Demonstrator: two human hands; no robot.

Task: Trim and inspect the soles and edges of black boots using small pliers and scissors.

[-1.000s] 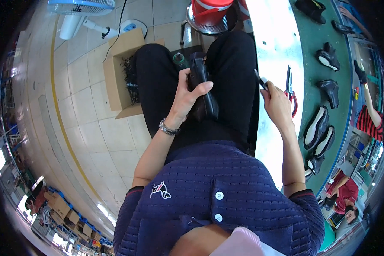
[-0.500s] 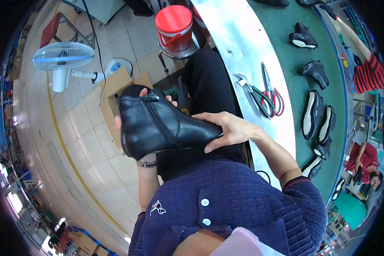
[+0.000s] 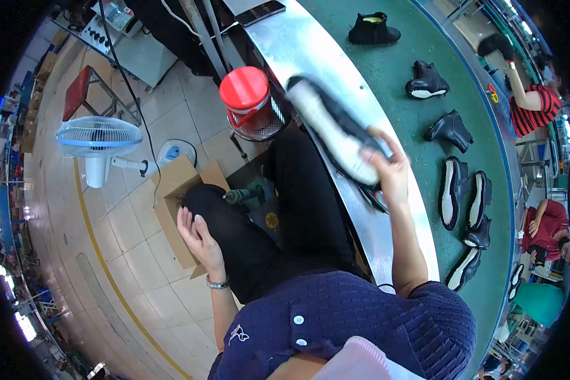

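A black ankle boot is in my right hand, whose fingers close round one end of it. The boot is tilted over the shiny metal bench, its whitish sole turned up toward the view and slightly blurred. It hides most of the hand tools beneath; only a bit of coloured handle shows by its lower end. My left hand holds nothing, its fingers stretched out beside my left knee.
Several black boots, one of them a boot on its side, lie along the green belt at right. A red bucket sits on a stool. At left are a cardboard box and a fan. Co-workers stand beyond the belt.
The boot has left my left hand. My right hand has carried it up and to the right over the bench, turning its sole up. The head view has shifted.
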